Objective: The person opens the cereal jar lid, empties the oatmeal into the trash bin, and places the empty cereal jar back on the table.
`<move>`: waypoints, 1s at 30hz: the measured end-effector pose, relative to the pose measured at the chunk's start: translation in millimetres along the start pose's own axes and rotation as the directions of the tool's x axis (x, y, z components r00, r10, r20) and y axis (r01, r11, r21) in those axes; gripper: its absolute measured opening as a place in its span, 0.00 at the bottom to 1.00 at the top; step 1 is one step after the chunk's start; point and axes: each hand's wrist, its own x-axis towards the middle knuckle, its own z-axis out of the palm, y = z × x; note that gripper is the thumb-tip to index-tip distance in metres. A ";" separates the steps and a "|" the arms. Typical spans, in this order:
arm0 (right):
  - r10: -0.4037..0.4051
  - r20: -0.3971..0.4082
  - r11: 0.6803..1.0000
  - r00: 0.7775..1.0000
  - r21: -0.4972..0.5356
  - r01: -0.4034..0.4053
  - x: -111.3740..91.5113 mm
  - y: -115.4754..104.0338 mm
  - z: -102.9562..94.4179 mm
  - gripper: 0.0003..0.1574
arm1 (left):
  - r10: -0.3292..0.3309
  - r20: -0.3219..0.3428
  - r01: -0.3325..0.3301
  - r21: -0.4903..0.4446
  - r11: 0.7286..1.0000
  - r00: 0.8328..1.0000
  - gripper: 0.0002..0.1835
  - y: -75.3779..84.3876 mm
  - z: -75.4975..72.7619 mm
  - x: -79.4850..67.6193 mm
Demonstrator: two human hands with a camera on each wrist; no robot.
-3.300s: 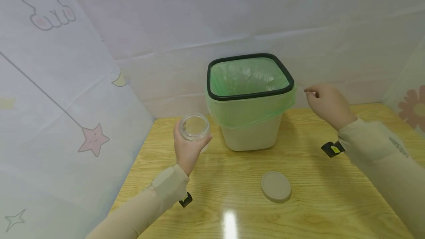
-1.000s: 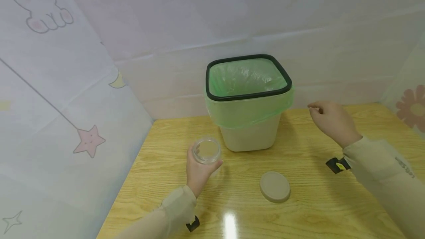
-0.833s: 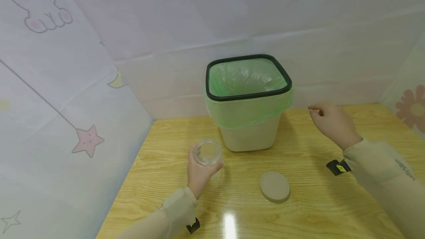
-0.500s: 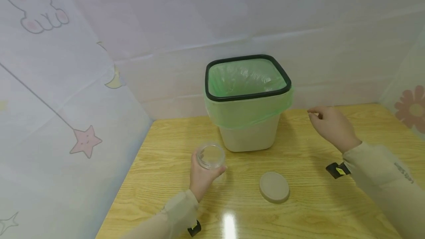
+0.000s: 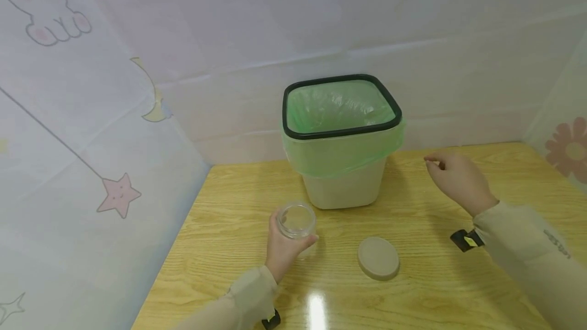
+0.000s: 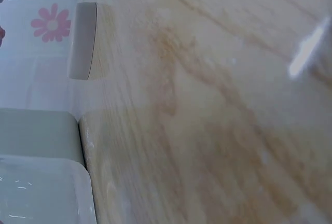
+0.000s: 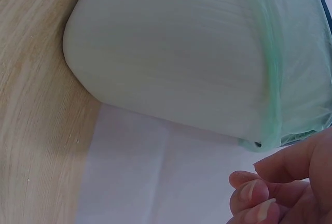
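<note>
My left hand (image 5: 283, 249) grips a clear, lidless jar (image 5: 296, 220) around its side, mouth up, at the front left of the bin. In the left wrist view the jar (image 6: 44, 193) is in the lower left corner, its base right by the tabletop. A round beige lid (image 5: 378, 257) lies flat on the table to the jar's right. My right hand (image 5: 460, 180) hovers to the right of the bin with loosely curled fingers and nothing in them. The right wrist view shows those fingers (image 7: 254, 193) beside the overhanging edge of the green bag.
A cream bin (image 5: 344, 192) with a black rim (image 5: 348, 133) and a green bag liner (image 5: 339, 154) stands at the back of the wood-grain table (image 5: 220, 269). Cloth with printed drawings (image 5: 257, 29) hangs behind the table and along both sides.
My left hand has come down and to the right with the jar, nearer the lid and the table. The right hand has sunk slightly beside the bin. Bin and lid stay put.
</note>
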 end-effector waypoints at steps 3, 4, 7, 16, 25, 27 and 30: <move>0.007 0.009 1.000 1.000 0.010 -0.007 -0.9 0.8 1.7 0.30 | -0.002 0.014 0.002 -0.010 1.000 1.000 0.57 -2.7 0.9 -1.1; 0.007 0.013 1.000 1.000 0.014 -0.007 -0.8 1.0 2.4 0.30 | -0.002 0.017 0.002 -0.011 1.000 1.000 0.57 -3.3 1.2 -1.8; 0.005 0.017 1.000 1.000 0.014 -0.006 -0.7 2.2 3.8 0.30 | -0.005 0.019 0.005 -0.014 1.000 1.000 0.57 -5.8 1.9 -3.0; -0.009 0.003 1.000 1.000 0.013 0.009 -2.9 4.5 8.2 0.29 | -0.002 0.018 0.002 -0.009 1.000 1.000 0.55 -12.4 4.1 -5.2; 0.014 0.048 1.000 0.999 0.017 -0.015 -9.7 6.5 14.2 0.29 | 0.019 -0.011 -0.019 -0.004 1.000 1.000 0.55 -17.1 8.9 -8.2; 0.010 0.055 1.000 0.998 0.017 -0.010 -10.8 7.3 16.8 0.28 | 0.018 -0.010 -0.019 -0.009 1.000 1.000 0.55 -17.2 9.7 -8.5; 0.001 0.063 1.000 0.998 0.009 -0.002 -11.7 9.0 20.6 0.28 | 0.025 -0.003 -0.025 -0.002 1.000 1.000 0.55 -16.9 9.9 -9.0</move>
